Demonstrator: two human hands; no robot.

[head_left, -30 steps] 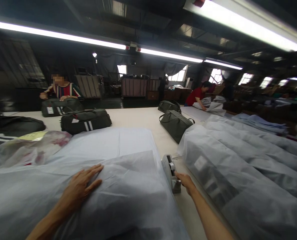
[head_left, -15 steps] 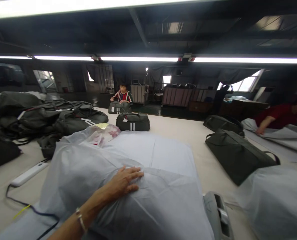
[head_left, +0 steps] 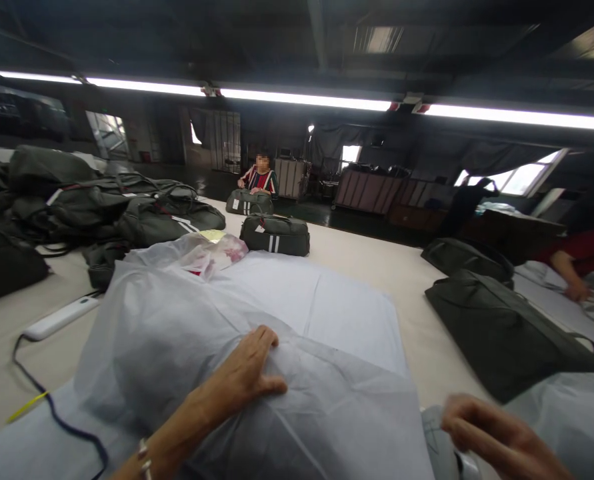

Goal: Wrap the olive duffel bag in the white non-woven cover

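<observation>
A thin whitish wrapping sheet (head_left: 337, 400) lies draped over a bulky dark form in front of me, with a flat white sheet (head_left: 347, 300) visible beyond its edge. My left hand (head_left: 249, 367) rests on the wrapping, fingers bent and thumb held apart, gripping nothing that I can see. At the lower right my right hand (head_left: 497, 430) is blurred, its fingers curled together above a grey tape dispenser (head_left: 434, 433). That hand hides much of the dispenser. Whatever its fingers hold, if anything, cannot be made out.
Dark green duffel bags are heaped at the left (head_left: 171, 217); another duffel bag (head_left: 507, 333) lies at the right beside a wrapped bundle (head_left: 571, 413). A power strip (head_left: 61, 319) with a dark cord is at the left. One co-worker (head_left: 259, 180) sits across the table; another's hand (head_left: 577, 290) shows at right.
My right hand has come into view over the tape dispenser. The left hand's fingers, spread flat before, are now bent on the wrapping. The view has shifted slightly.
</observation>
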